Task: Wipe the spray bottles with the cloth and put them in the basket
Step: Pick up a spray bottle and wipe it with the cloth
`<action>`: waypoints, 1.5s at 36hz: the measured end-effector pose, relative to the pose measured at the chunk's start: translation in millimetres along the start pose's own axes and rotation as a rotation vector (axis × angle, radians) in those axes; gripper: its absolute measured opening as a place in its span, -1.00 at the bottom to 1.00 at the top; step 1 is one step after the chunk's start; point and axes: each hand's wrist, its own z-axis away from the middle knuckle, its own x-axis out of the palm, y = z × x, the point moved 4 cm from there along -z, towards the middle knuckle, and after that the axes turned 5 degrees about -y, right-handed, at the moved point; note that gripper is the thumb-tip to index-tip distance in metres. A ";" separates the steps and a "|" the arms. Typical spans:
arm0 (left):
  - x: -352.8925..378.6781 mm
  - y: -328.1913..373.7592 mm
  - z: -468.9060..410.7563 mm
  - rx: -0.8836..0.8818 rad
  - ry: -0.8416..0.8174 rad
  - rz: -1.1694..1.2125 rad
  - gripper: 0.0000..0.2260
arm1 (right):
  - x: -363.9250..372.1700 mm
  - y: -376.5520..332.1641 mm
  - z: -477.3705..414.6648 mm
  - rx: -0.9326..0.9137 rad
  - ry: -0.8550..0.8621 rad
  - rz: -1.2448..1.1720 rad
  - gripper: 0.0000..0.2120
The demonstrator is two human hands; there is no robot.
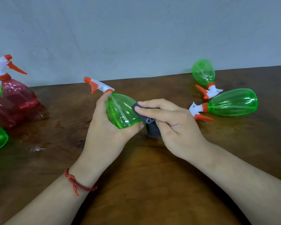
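Over the dark wooden table (144,184), before a pale grey wall (136,38), my left hand (102,127) grips the green spray bottle (120,112) by its body, nozzle tilted up and leftward. My right hand (177,125) holds the grey cloth (152,130) pressed against the bottle's right side. A second green bottle (203,73) and a third green bottle (232,103) lie on their sides further right; a red bottle (18,93) stands far left.

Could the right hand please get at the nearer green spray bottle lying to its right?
Probably yes: only bare table lies between the right hand and that green spray bottle, whose trigger head lies close by. However, it holds the grey cloth against the held green bottle in the left hand.
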 end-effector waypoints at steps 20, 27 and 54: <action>13.5 25.2 21.6 0.163 -0.269 0.069 0.00 | -1.3 17.6 -7.4 0.468 0.105 -0.889 -0.53; 11.3 25.3 14.3 0.226 -0.413 0.215 0.03 | -10.0 14.1 -11.2 0.435 0.144 -1.125 -0.57; 2.4 -3.6 1.3 -0.001 -0.027 0.016 0.02 | -3.1 0.3 -1.7 0.057 -0.020 -0.151 -0.58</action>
